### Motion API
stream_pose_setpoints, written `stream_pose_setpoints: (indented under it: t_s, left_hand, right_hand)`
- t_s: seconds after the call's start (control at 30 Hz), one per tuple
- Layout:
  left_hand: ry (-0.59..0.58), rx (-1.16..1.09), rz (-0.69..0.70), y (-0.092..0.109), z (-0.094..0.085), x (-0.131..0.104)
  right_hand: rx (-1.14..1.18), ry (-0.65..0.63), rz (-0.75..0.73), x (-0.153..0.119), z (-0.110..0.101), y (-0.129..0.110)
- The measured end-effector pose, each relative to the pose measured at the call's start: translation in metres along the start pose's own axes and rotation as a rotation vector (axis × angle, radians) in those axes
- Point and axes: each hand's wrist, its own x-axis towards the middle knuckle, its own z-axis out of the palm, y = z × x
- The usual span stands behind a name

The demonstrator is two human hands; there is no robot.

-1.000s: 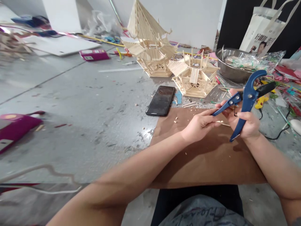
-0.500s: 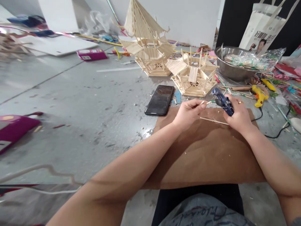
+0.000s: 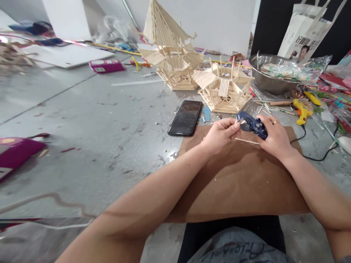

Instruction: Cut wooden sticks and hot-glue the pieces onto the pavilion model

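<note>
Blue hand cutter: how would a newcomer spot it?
Find the brown rectangular sheet before the person. Near its far edge, the right hand grips the blue hand cutter. Unlike the corded yellow tool farther right, it is being held.

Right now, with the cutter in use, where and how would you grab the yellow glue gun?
By the handle, I'd say: the narrower end of the yellow glue gun nearest the person, where the black cord leaves. Come from the near side and above, clear of the cord. The right hand is closer but holds the blue cutter.
</note>
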Motion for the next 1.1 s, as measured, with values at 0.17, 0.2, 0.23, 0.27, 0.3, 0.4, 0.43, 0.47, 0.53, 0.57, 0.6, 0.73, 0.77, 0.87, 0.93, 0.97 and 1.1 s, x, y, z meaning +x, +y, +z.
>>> stream_pose_setpoints:
  t_s: [0.17,0.2,0.23,0.27,0.3,0.4,0.43,0.47,0.53,0.57,0.6,0.73,0.77,0.87,0.93,0.97,1.1]
  left_hand:
    - [0.0,0.019,-0.034,0.002,0.001,-0.003]
    - [0.007,0.017,-0.043,0.003,0.002,-0.003]
    - [0.011,0.015,-0.054,0.003,0.002,-0.003]
    - [0.01,0.019,-0.067,0.004,0.002,-0.004]
    - [0.008,0.027,-0.076,0.005,0.003,-0.004]
    - [0.0,0.058,-0.108,0.009,0.005,-0.005]
    - [0.001,0.062,-0.119,0.01,0.005,-0.006]
    - [0.004,0.061,-0.127,0.011,0.005,-0.006]
    - [-0.002,0.057,-0.14,0.01,0.005,-0.006]
    - [-0.007,0.065,-0.138,0.009,0.004,-0.007]
    - [-0.013,0.072,-0.129,0.007,0.003,-0.007]
    - [-0.044,0.091,-0.101,-0.005,-0.001,-0.007]
    - [-0.052,0.092,-0.113,-0.008,-0.002,-0.007]
    - [-0.055,0.116,-0.128,-0.013,-0.005,-0.008]
    - [-0.064,0.122,-0.13,-0.014,-0.007,-0.008]
    - [-0.074,0.123,-0.13,-0.015,-0.007,-0.009]
    - [-0.112,0.136,-0.116,-0.013,-0.009,-0.009]
  right_hand:
    - [0.01,0.036,-0.028,-0.001,0.001,-0.001]
    - [0.012,0.04,-0.038,-0.001,0.002,0.0]
    - [0.011,0.039,-0.044,-0.002,0.003,0.0]
    - [0.007,0.033,-0.045,-0.002,0.004,0.0]
    - [0.004,0.023,-0.042,-0.003,0.005,0.0]
    - [0.009,-0.009,-0.028,-0.004,0.009,0.0]
    - [0.016,-0.012,-0.027,-0.005,0.01,0.0]
    - [0.024,-0.014,-0.028,-0.006,0.011,0.0]
    - [0.044,-0.025,-0.031,-0.007,0.013,0.0]
    - [0.053,-0.036,-0.033,-0.008,0.014,0.0]
    - [0.059,-0.045,-0.033,-0.008,0.014,0.001]
    - [0.063,-0.047,-0.04,-0.012,0.018,0.0]
    - [0.068,-0.044,-0.043,-0.012,0.018,0.0]
    - [0.087,-0.053,-0.048,-0.014,0.021,0.0]
    - [0.085,-0.052,-0.054,-0.016,0.022,0.0]
    - [0.081,-0.046,-0.059,-0.016,0.022,0.0]
    - [0.068,-0.026,-0.061,-0.018,0.023,-0.001]
